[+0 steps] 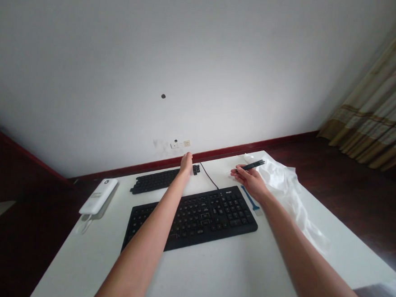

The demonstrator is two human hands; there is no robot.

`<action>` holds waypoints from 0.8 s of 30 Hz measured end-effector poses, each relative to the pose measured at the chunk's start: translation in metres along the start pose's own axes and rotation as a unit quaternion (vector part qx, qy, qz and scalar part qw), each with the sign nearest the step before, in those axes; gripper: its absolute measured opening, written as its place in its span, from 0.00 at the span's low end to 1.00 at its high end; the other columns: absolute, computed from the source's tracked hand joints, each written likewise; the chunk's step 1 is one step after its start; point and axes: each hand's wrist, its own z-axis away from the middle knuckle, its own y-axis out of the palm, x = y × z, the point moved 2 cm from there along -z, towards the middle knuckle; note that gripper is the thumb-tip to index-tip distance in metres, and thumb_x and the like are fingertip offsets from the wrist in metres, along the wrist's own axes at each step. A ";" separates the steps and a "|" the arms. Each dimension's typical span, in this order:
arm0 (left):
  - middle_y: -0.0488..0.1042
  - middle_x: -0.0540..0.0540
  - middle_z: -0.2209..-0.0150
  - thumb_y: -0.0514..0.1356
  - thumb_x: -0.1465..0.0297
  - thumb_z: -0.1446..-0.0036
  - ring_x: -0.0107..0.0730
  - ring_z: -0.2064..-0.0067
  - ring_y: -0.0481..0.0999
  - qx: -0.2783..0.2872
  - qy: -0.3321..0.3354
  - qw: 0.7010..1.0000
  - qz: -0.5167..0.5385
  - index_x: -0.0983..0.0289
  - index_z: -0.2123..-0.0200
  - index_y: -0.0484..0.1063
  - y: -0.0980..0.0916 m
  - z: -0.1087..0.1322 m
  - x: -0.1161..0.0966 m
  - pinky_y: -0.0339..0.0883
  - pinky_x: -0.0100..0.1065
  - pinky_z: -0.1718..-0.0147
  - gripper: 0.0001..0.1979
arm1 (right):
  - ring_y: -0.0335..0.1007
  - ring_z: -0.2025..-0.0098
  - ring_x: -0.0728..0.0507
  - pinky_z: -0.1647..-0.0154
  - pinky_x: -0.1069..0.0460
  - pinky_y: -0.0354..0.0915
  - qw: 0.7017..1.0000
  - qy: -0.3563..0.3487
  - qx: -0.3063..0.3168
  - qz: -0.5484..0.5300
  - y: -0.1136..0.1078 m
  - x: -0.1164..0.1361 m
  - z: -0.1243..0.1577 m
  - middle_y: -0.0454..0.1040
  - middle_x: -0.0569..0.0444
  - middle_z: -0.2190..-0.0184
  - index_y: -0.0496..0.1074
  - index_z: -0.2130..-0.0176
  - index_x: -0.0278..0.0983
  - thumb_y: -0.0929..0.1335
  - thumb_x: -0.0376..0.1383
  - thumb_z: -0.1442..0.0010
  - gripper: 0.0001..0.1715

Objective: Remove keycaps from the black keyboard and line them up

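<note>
My left hand (186, 162) is stretched to the far side of the table, at the right end of a black panel of keyboard keys (158, 180). Its fingers are turned away from view, so whether they grip the keys cannot be made out. A black pen-like tool (255, 165) lies across my right hand (250, 180), held near the thumb with the palm partly turned up. Between my forearms and beneath the left one lies a black keyboard (210, 217), its cable (208, 175) running to the back edge. Beside my right hand is a blue flat tool (249, 198).
Crumpled white plastic wrapping (283, 186) covers the right back of the white table (216, 276). A white power bank (99, 196) with a short cable lies at the left edge. The wall (223, 78) rises behind, with sockets (186, 143) low down; a curtain (380, 102) hangs right.
</note>
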 end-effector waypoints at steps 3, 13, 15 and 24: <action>0.77 0.61 0.48 0.52 0.56 0.27 0.40 0.48 0.78 -0.009 -0.035 0.999 0.034 0.66 0.49 0.74 0.005 -0.002 0.002 0.71 0.46 0.45 0.20 | 0.83 0.58 0.43 0.57 0.52 0.80 1.000 0.002 -0.005 0.001 0.000 0.000 0.000 0.84 0.49 0.62 0.76 0.59 0.41 0.80 0.45 0.44 0.18; 0.77 0.61 0.46 0.55 0.53 0.28 0.40 0.48 0.78 0.010 -0.081 0.994 0.076 0.65 0.47 0.74 0.009 0.005 0.000 0.72 0.47 0.45 0.21 | 0.83 0.58 0.42 0.57 0.51 0.80 1.000 -0.003 0.002 0.005 0.001 0.000 0.000 0.84 0.50 0.62 0.75 0.59 0.41 0.81 0.47 0.45 0.20; 0.77 0.61 0.45 0.54 0.53 0.28 0.40 0.47 0.78 0.009 -0.085 0.993 0.081 0.64 0.47 0.73 0.009 0.005 0.000 0.72 0.47 0.45 0.22 | 0.83 0.58 0.42 0.57 0.52 0.80 1.000 -0.002 0.004 0.006 0.001 0.000 0.000 0.84 0.49 0.62 0.76 0.59 0.41 0.81 0.47 0.45 0.20; 0.77 0.60 0.43 0.49 0.62 0.28 0.36 0.40 0.75 -0.008 -0.100 0.986 0.131 0.61 0.50 0.73 0.012 0.008 0.007 0.68 0.37 0.41 0.15 | 0.83 0.59 0.44 0.58 0.55 0.79 1.000 -0.001 0.006 0.001 0.001 0.000 0.000 0.84 0.49 0.63 0.77 0.59 0.40 0.81 0.46 0.45 0.20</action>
